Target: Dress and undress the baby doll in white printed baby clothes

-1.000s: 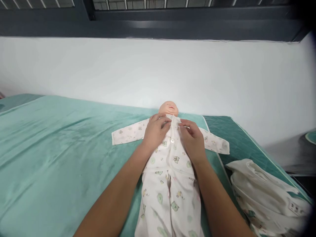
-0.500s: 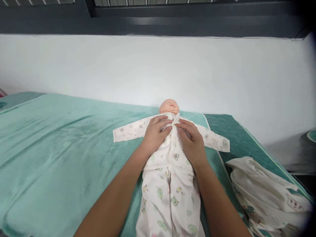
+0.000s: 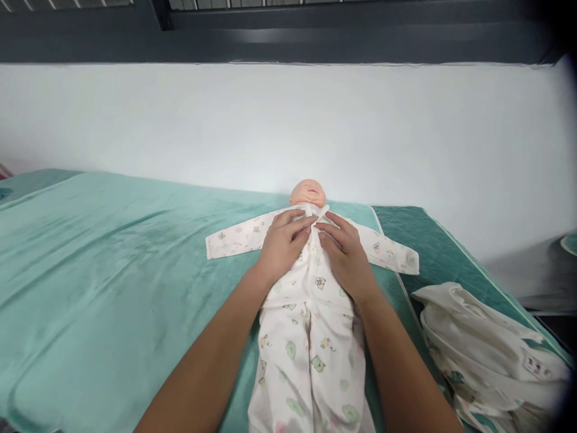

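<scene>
A baby doll (image 3: 308, 192) lies on its back, its head toward the wall. It wears a white baby shirt (image 3: 319, 273) and white trousers (image 3: 311, 367), both printed with small animals and green shapes. The sleeves stretch out to both sides. At the upper chest, my left hand (image 3: 285, 237) pinches the shirt's front edge from the left. My right hand (image 3: 341, 243) grips the facing edge of the shirt from the right, just below the collar. The fingertips of both hands nearly meet over the front opening. A button shows on the placket below them.
Under the doll a light green blanket (image 3: 112, 288) covers the bed, with a darker green quilted cover (image 3: 406, 225) at the right. A crumpled white cloth item (image 3: 487, 349) with a printed label lies at lower right. Behind stands a white wall (image 3: 225, 126) below a dark frame (image 3: 315, 45).
My right fingers have shifted slightly left and up toward my left fingers at the shirt opening. The doll and the other things stay where they were.
</scene>
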Demonstrator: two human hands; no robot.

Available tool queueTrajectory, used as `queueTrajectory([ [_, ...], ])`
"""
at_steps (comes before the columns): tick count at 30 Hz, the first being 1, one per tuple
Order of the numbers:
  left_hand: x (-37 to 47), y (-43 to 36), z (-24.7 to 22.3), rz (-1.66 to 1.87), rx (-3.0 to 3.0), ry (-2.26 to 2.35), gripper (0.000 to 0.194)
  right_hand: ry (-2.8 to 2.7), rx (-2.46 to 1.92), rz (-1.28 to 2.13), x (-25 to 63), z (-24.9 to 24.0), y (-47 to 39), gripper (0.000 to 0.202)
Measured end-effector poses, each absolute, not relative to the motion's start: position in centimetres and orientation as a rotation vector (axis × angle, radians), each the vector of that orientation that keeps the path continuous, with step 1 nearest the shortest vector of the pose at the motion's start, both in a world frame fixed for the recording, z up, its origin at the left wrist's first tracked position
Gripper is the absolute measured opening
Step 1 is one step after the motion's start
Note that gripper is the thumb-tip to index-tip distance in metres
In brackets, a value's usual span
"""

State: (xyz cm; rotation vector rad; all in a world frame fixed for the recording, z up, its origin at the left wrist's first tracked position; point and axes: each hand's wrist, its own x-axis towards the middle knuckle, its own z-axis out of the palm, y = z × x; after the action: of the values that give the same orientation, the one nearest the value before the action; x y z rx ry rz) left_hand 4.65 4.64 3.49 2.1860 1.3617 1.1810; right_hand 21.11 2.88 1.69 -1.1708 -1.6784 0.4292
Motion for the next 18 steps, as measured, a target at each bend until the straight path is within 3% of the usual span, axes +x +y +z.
queueTrajectory([
  [9,4.6,4.2,3.3,1.118,2.363,1.348,0.039,-1.397,-1.124,0.476,20.5,1.6,2.8,0.01],
  [13,4.5,4.2,3.4,1.133,2.408,1.3,0.038,-1.422,-1.117,0.514,20.8,2.3,2.3,0.016],
  [18,4.1,3.6,4.3,1.271,2.128,1.297,0.02,-1.633,-1.098,0.672,22.0,3.0,1.6,0.011],
])
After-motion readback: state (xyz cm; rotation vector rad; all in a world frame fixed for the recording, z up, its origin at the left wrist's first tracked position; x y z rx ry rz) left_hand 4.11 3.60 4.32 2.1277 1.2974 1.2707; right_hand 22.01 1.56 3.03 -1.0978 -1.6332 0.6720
